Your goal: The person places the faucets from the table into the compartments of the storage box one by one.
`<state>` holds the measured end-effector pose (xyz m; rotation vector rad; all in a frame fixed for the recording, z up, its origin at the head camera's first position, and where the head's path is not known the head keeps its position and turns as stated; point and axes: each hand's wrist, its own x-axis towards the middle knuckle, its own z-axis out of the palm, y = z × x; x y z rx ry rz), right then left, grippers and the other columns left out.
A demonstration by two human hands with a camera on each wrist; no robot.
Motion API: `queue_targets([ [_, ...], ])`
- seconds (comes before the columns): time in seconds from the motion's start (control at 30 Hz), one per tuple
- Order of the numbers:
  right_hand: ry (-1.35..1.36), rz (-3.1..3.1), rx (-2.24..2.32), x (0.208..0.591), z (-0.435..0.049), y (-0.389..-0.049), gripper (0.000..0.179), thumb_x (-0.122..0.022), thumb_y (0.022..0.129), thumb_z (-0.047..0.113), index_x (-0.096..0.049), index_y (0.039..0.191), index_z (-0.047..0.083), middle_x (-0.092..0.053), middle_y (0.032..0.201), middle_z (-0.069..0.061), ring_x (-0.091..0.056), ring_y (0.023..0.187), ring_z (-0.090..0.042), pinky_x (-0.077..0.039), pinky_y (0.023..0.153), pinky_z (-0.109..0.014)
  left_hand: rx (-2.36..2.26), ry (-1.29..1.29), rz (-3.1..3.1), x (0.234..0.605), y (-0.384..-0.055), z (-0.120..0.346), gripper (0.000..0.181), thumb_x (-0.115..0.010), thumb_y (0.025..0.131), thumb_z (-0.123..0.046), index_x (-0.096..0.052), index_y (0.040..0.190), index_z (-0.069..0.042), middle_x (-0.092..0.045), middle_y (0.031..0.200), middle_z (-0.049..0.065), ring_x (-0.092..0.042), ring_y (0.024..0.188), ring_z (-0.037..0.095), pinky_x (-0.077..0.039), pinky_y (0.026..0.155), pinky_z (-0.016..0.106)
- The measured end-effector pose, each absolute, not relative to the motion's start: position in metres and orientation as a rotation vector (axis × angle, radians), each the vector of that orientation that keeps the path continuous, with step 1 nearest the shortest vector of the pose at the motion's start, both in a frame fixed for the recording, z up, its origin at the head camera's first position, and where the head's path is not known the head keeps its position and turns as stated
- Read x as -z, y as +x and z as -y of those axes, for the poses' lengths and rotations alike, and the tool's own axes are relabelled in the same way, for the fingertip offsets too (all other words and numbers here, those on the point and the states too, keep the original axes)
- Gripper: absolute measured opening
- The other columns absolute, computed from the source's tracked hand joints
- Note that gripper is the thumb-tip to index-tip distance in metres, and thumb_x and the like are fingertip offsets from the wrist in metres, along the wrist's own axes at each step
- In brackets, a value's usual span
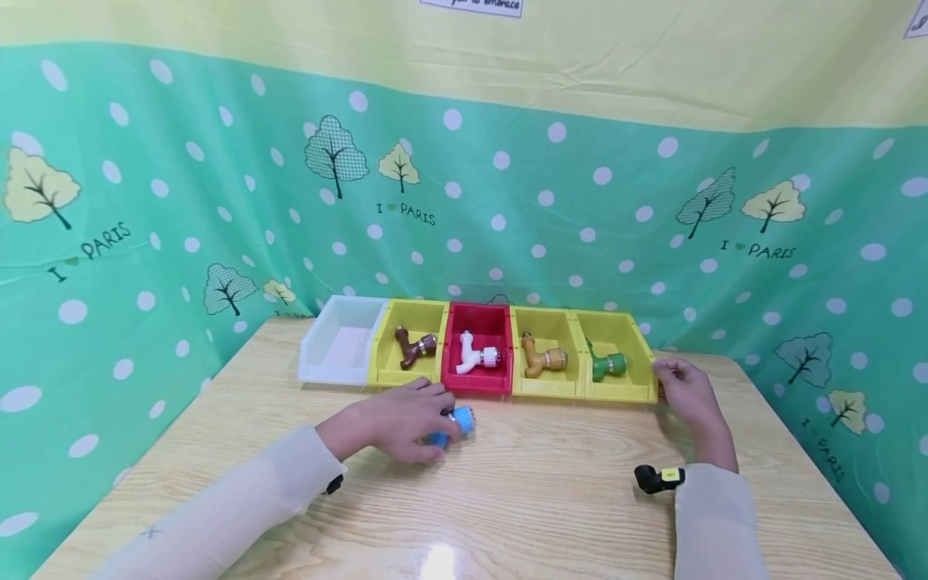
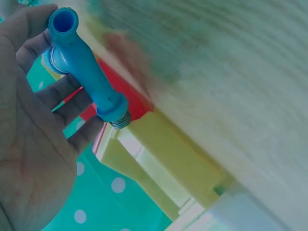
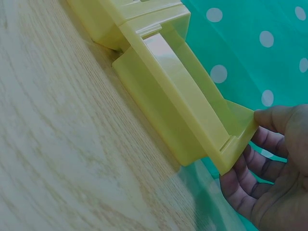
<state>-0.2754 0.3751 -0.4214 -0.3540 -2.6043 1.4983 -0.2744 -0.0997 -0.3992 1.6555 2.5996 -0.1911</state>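
My left hand holds a light blue plastic tap just in front of the red bin. Seen from the left wrist, the tap has its open spout towards the camera, its threaded end pointing away from the fingertips, and the fingers around its body. My right hand grips the outer side edge of the far-right yellow bin. In the right wrist view, thumb and fingers pinch a corner of that bin's rim. A green tap lies inside this bin.
The joined bins stand in a row at the table's back. From the left come a translucent white bin, a yellow bin with a brown tap, the red bin with a white tap, and a yellow bin with an orange-brown tap. A patterned curtain hangs behind.
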Motion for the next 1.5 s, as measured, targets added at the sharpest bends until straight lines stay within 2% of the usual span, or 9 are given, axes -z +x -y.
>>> queue_targets([
  [0.23, -0.349, 2.605, -1.507, 0.421, -0.375, -0.275, 0.055, -0.041, 0.110, 0.042, -0.049, 0.139, -0.004, -0.053, 0.125, -0.018, -0.058, 0.098, -0.018, -0.057, 0.082, -0.031, 0.206, 1.618, -2.625, 0.387, -0.275, 0.103, 0.023, -0.061, 0.097, -0.043, -0.064, 0.119, -0.042, -0.054, 0.117, -0.006, -0.046, 0.112, 0.016, -0.041, 0.103, 0.045],
  [0.67, -0.345, 2.611, -1.484, 0.420, -0.375, -0.274, 0.056, -0.041, 0.110, 0.042, -0.049, 0.140, -0.005, -0.054, 0.123, -0.019, -0.058, 0.099, -0.021, -0.056, 0.081, -0.031, 0.228, 1.640, -2.718, 0.371, -0.282, 0.126, 0.019, -0.061, 0.096, -0.038, -0.066, 0.115, -0.035, -0.056, 0.114, -0.004, -0.045, 0.106, 0.016, -0.041, 0.099, 0.043],
  [1.0, -0.335, 2.605, -1.491, 0.421, -0.375, -0.274, 0.057, -0.042, 0.109, 0.042, -0.049, 0.140, -0.005, -0.054, 0.124, -0.020, -0.059, 0.097, -0.018, -0.057, 0.082, -0.032, 0.238, 1.594, -2.820, 0.366, -0.299, 0.155, 0.028, -0.063, 0.096, -0.040, -0.067, 0.123, -0.033, -0.057, 0.123, 0.000, -0.046, 0.116, 0.022, -0.042, 0.104, 0.048],
  [1.13, -0.334, 2.612, -1.480, 0.421, -0.375, -0.274, 0.056, -0.041, 0.110, 0.042, -0.049, 0.139, -0.005, -0.054, 0.123, -0.019, -0.059, 0.099, -0.020, -0.057, 0.083, -0.033, 0.227, 1.604, -2.858, 0.364, -0.305, 0.168, 0.025, -0.064, 0.095, -0.037, -0.067, 0.119, -0.032, -0.059, 0.126, 0.003, -0.049, 0.116, 0.024, -0.043, 0.102, 0.050],
  [1.37, -0.334, 2.607, -1.479, 0.422, -0.375, -0.276, 0.056, -0.041, 0.109, 0.043, -0.050, 0.137, -0.005, -0.053, 0.118, -0.018, -0.058, 0.099, -0.021, -0.057, 0.081, -0.032, 0.233, 1.658, -2.915, 0.362, -0.318, 0.193, 0.015, -0.066, 0.094, -0.031, -0.066, 0.108, -0.028, -0.057, 0.110, 0.000, -0.048, 0.104, 0.025, -0.042, 0.095, 0.050],
  [1.5, -0.341, 2.603, -1.475, 0.423, -0.377, -0.277, 0.056, -0.042, 0.109, 0.043, -0.050, 0.138, -0.005, -0.054, 0.118, -0.018, -0.058, 0.097, -0.019, -0.057, 0.080, -0.031, 0.251, 1.611, -2.943, 0.358, -0.323, 0.206, 0.016, -0.066, 0.094, -0.032, -0.067, 0.110, -0.028, -0.057, 0.113, 0.001, -0.048, 0.105, 0.026, -0.042, 0.095, 0.052],
])
